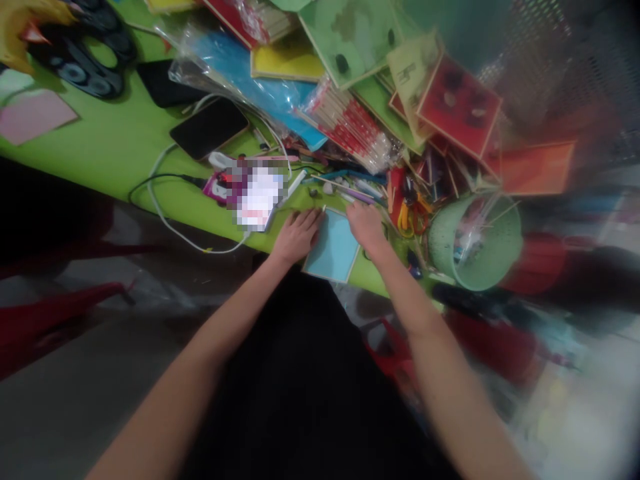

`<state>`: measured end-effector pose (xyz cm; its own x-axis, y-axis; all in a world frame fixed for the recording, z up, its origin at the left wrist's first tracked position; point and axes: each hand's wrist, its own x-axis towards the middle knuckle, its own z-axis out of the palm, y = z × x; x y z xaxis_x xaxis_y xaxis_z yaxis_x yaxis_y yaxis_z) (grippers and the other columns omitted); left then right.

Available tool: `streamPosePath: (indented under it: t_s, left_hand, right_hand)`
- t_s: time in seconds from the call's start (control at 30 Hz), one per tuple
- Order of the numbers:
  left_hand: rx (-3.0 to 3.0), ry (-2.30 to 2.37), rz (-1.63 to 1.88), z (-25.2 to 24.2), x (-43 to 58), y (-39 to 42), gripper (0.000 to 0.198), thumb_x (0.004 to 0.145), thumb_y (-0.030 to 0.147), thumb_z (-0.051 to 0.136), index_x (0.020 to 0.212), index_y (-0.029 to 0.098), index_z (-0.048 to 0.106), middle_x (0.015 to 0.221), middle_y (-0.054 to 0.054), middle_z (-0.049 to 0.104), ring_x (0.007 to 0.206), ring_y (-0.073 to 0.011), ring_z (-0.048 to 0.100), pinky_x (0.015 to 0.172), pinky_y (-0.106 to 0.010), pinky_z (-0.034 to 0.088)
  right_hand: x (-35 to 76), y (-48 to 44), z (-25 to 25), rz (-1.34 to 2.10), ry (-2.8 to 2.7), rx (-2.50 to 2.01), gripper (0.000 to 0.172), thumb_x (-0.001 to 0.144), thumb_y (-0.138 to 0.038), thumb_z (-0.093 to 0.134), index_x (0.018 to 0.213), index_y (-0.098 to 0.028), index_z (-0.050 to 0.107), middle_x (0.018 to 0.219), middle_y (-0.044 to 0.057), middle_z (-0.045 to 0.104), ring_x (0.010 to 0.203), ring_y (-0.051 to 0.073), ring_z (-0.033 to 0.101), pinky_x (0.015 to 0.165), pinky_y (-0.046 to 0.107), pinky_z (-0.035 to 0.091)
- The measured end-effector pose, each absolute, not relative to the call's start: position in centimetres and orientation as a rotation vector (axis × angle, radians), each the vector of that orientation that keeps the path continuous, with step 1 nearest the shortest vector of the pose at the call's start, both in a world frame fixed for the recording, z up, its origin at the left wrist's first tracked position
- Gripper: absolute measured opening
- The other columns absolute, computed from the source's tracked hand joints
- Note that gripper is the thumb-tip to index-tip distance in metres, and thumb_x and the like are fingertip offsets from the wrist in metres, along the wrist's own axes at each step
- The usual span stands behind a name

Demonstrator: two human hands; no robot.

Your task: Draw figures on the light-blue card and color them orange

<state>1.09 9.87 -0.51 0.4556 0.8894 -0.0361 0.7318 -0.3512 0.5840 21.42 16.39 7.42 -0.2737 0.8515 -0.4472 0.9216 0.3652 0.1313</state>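
Observation:
A light blue square of paper (334, 248) lies at the near edge of the green table (115, 147). My left hand (297, 233) rests on the table at the paper's left edge, fingers curled and touching it. At the paper's top right corner is my right hand (367, 225), fingers bent down onto it. What either hand grips, if anything, is hidden by the fingers. Pens and sticks (345, 187) lie just beyond both hands.
A mint green basket (475, 247) stands to the right with scissors (407, 207) beside it. Coloured paper sheets and packets (350, 80) pile up behind. Two dark phones (209, 127), a white cable (165, 213) and a black paint tray (95, 53) lie at left.

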Motion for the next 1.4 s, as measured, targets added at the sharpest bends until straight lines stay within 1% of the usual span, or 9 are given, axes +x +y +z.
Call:
streamPosePath:
  t_s: [0.27,0.47,0.6,0.67,0.77,0.87,1.0,1.17,1.4]
  left_hand:
    - [2.172,1.351,0.402,-0.7,1.1,9.8,0.057,0.108,0.03,0.034,0.164,0.02,0.041,0.166,-0.012,0.048,0.15,-0.0326,0.047,0.125,-0.058,0.033]
    - [2.174,1.355,0.403,-0.5,1.1,9.8,0.057,0.108,0.03,0.035,0.163,0.019,0.043,0.166,-0.012,0.049,0.15,-0.0323,0.048,0.125,-0.057,0.033]
    - [2.179,1.357,0.401,-0.3,1.0,9.8,0.058,0.108,0.031,0.037,0.165,0.02,0.04,0.166,-0.011,0.048,0.15,-0.0317,0.047,0.126,-0.055,0.032]
    - [2.184,1.363,0.395,-0.3,1.0,9.7,0.058,0.108,0.034,0.036,0.164,0.02,0.041,0.166,-0.011,0.048,0.15,-0.0319,0.048,0.125,-0.055,0.032]
    - [2.193,1.369,0.385,-0.1,0.9,9.9,0.057,0.109,0.036,0.034,0.163,0.02,0.043,0.166,-0.01,0.049,0.149,-0.0315,0.048,0.125,-0.054,0.031]
    - [2.202,1.383,0.366,0.0,1.2,10.3,0.057,0.109,0.038,0.036,0.163,0.021,0.043,0.162,-0.012,0.053,0.144,-0.0335,0.051,0.121,-0.056,0.034]
    - [2.212,1.41,0.327,0.2,1.8,11.1,0.06,0.107,0.039,0.038,0.164,0.022,0.041,0.152,-0.017,0.061,0.132,-0.0382,0.057,0.112,-0.06,0.039]
    - [2.227,1.425,0.294,0.1,2.1,11.2,0.059,0.105,0.037,0.04,0.163,0.025,0.043,0.152,-0.017,0.06,0.129,-0.0393,0.056,0.112,-0.062,0.038]
    - [2.249,1.437,0.261,-0.1,2.2,11.1,0.06,0.107,0.041,0.034,0.162,0.021,0.045,0.151,-0.017,0.061,0.128,-0.0398,0.055,0.112,-0.061,0.037]
  right_hand:
    - [21.6,16.5,6.8,-0.237,2.209,1.571,0.045,0.1,-0.003,0.032,0.115,-0.009,0.074,0.112,0.02,0.076,0.097,0.026,0.072,0.089,0.039,0.048]
    - [22.9,16.3,6.3,-0.254,2.272,1.663,0.028,0.103,-0.017,0.047,0.107,-0.014,0.074,0.109,0.015,0.076,0.095,0.024,0.068,0.087,0.036,0.047]
    - [25.7,14.4,6.0,-0.231,2.281,2.014,0.025,0.104,-0.025,0.05,0.106,-0.018,0.074,0.109,0.012,0.075,0.095,0.023,0.068,0.084,0.034,0.049]
    - [27.1,12.7,5.8,-0.251,2.283,2.237,0.029,0.106,-0.027,0.046,0.109,-0.019,0.074,0.111,0.011,0.074,0.096,0.023,0.069,0.084,0.033,0.051]
    - [28.3,9.5,5.0,-0.286,2.275,2.461,0.035,0.107,-0.029,0.041,0.122,-0.02,0.072,0.117,0.013,0.073,0.105,0.024,0.07,0.093,0.037,0.055]
    - [28.1,6.8,3.9,-0.356,2.329,2.46,0.039,0.107,-0.029,0.042,0.135,-0.021,0.068,0.129,0.014,0.07,0.123,0.026,0.065,0.108,0.042,0.053]
    - [27.2,5.1,2.4,-0.439,2.345,2.384,0.045,0.106,-0.028,0.042,0.147,-0.021,0.061,0.141,0.014,0.065,0.131,0.027,0.061,0.116,0.044,0.05]
    - [26.8,4.8,1.3,-0.415,2.318,2.356,0.052,0.105,-0.027,0.045,0.155,-0.016,0.053,0.15,0.019,0.058,0.137,0.03,0.055,0.121,0.047,0.046]
    - [26.8,5.0,0.8,-0.405,2.279,2.341,0.054,0.106,-0.032,0.042,0.158,-0.017,0.05,0.154,0.018,0.056,0.135,0.032,0.053,0.12,0.051,0.044]
